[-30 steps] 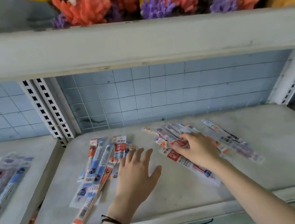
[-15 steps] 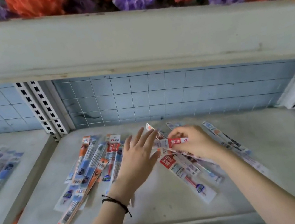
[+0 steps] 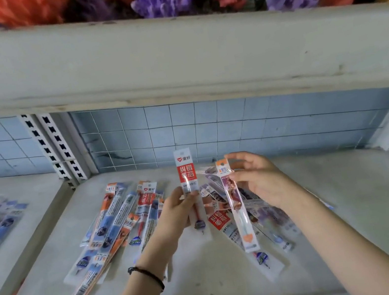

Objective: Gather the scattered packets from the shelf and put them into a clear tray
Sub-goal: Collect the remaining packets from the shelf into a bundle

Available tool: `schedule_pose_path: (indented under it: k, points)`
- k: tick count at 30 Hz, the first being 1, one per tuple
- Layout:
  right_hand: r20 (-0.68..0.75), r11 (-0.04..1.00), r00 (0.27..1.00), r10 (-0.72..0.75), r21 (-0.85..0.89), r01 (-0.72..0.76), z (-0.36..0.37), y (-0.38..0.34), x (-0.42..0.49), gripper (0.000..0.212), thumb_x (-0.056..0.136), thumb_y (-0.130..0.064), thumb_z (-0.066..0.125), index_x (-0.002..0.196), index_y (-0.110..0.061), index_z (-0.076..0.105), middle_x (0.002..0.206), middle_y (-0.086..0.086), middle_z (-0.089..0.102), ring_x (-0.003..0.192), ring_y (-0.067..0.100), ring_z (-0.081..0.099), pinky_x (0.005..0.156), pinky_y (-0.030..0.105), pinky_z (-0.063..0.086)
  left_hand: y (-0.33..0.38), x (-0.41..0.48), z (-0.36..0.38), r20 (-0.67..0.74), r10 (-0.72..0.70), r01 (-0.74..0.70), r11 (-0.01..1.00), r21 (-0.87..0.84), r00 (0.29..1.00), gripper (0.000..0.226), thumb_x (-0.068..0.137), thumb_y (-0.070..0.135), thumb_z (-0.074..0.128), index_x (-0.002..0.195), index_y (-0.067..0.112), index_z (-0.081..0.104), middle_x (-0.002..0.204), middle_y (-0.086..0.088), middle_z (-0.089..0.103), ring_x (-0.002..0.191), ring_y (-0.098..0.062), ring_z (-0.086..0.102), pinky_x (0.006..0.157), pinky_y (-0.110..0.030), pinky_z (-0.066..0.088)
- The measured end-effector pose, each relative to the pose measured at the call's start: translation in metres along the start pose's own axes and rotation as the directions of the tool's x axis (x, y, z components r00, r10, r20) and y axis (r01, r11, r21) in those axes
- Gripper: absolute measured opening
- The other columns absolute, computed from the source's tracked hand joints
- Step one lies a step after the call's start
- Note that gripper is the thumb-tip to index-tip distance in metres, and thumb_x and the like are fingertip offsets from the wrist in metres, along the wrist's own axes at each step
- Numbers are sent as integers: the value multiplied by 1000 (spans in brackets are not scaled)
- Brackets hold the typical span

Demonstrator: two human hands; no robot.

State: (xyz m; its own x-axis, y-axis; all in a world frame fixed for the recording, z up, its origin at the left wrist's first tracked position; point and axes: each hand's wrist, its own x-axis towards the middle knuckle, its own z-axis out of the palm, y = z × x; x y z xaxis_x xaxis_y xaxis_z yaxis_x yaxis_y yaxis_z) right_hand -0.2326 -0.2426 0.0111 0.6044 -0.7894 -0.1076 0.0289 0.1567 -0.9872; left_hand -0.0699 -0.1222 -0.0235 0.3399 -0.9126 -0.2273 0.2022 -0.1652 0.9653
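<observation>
Above the grey shelf (image 3: 211, 279), the left hand (image 3: 173, 212) grips a red-labelled packet (image 3: 187, 174) near its middle, and the label stands upright over the fingers. Just right of it, the right hand (image 3: 259, 182) pinches an orange-topped packet (image 3: 240, 217) near the top. Below both hands the other packets (image 3: 115, 221) lie scattered on the shelf.

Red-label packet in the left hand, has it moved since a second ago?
Yes. The red-label packet has risen off the shelf, upright in the left hand, its top against the tiled wall.
</observation>
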Motion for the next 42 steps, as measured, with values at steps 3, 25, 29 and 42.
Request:
schedule_pose_path:
  k: [3,25,29,42]
  points:
    - [-51,992,999,9,128,-2,8,3,1,41,81,17,57,111,-10,61,99,9,72,83,20,71,73,32,59,-5,-5,8,60,-30,31,999,-21,998,20,98,14,46,115,10,56,100,-12,72,88,-27,70,81,-43,56]
    - [-233,953,941,-244,-237,189,3,-25,-7,23,90,-2,57,98,-22,63,99,1,61,83,16,67,75,33,58,29,-4,-7,-112,228,-222,973,61,967,21,99,12,41,117,9,52,113,2,66,95,-11,61,77,-29,47]
    - [-206,895,912,-354,-359,266,17,-35,-2,23,89,-4,59,95,-26,61,96,-4,61,79,9,64,68,18,56,27,-4,8,27,136,-138,988,68,990,24,97,5,43,118,4,55,103,-2,71,94,-18,67,73,-34,53]
    - [-31,817,963,-267,-538,209,33,-12,0,29,85,-23,68,112,-22,58,104,-8,63,91,8,62,82,24,51,0,-25,18,211,34,25,962,-271,977,23,97,9,48,117,-1,47,75,-5,64,51,-18,56,44,-28,49]
